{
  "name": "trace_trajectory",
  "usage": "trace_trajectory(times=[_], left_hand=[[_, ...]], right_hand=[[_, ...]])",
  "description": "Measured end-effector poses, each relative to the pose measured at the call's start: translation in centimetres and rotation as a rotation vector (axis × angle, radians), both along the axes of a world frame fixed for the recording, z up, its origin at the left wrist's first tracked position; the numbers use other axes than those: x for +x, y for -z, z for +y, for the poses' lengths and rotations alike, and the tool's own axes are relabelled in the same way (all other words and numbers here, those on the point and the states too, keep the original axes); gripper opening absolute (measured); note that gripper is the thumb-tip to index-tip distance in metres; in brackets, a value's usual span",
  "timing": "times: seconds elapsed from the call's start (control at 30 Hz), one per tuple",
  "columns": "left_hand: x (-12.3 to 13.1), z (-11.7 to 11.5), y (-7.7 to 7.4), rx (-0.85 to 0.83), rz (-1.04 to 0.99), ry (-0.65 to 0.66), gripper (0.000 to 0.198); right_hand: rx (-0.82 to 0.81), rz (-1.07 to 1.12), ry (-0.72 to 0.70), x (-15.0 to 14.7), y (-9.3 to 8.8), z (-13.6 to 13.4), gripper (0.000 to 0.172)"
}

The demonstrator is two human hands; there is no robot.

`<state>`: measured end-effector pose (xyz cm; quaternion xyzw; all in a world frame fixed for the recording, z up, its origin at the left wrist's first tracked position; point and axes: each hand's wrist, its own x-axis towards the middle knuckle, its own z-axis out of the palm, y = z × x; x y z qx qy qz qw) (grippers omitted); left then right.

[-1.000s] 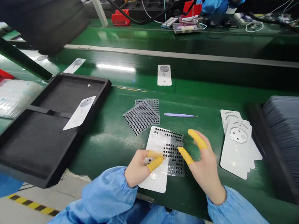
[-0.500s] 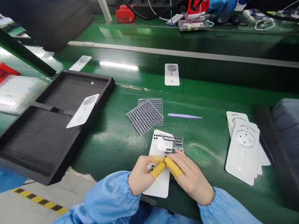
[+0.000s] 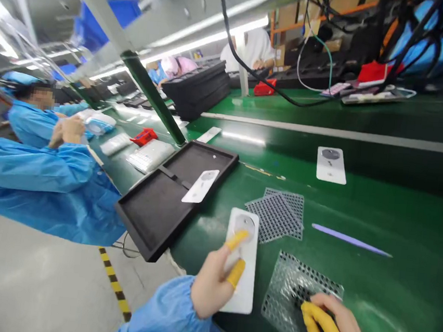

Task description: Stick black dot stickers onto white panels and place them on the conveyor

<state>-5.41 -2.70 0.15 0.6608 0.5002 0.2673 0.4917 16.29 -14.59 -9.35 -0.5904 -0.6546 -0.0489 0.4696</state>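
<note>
My left hand [image 3: 213, 285], with yellow finger cots on thumb and index finger, lies over a white panel [image 3: 244, 283] that has a round grey disc near its far end. Its thumb and index finger are apart. To the right, my right hand [image 3: 342, 331] is closed, its yellow-covered fingertips pinching a clear sheet of black dots [image 3: 282, 284]. Part of that sheet is hidden by the fingers. Two more overlapping dotted sheets [image 3: 275, 215] lie beyond it, and purple tweezers [image 3: 349, 239] rest to their right.
A black two-compartment tray [image 3: 146, 216] stands at the left with a white panel [image 3: 201, 186] across its edge. Another panel [image 3: 331, 166] lies farther back. Farther left sit a red bin [image 3: 144, 136] and a co-worker in blue [image 3: 34, 111]. A green post [image 3: 153, 97] rises behind the tray.
The view has swung left and up. My hands, together over the panel before, are now apart; the right hand has moved right with the dotted sheet, baring the panel's disc.
</note>
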Motion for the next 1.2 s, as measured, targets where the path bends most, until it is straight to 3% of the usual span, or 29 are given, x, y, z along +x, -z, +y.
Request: trace_trajectory(times=[0.07,0.13,0.27,0.37,0.57,0.87,1.2], left_hand=[[0.2,-0.7,-0.9,-0.084,-0.150,-0.033,0.074],[1.5,-1.8,-1.7,-0.241,-0.277,0.037,0.086],[4.7,-4.3,-2.3,-0.383,-0.393,0.242,0.063],[5.6,-5.7,-2.0,-0.359,-0.374,0.292,0.048],[5.4,-6.5,-1.4,-0.265,-0.283,0.388,0.042],[5.5,-6.6,-1.1,-0.081,-0.209,0.344,0.044],[6.1,-6.6,-1.5,0.024,-0.184,0.408,0.045]], right_hand=[[-0.016,0.029,0.136,-0.9,-2.9,-0.3,0.027],[-0.069,0.006,0.226,-1.7,-5.7,-0.3,0.029],[0.034,-0.080,0.305,-2.5,-8.6,-0.2,0.027],[0.031,-0.073,0.302,-3.0,-8.9,-0.8,0.027],[0.022,-0.035,0.319,-2.9,-8.6,-1.8,0.037],[-0.171,-0.141,0.170,-3.4,-9.9,-3.0,0.045],[-0.183,-0.082,0.215,-3.8,-9.9,-3.1,0.050]])
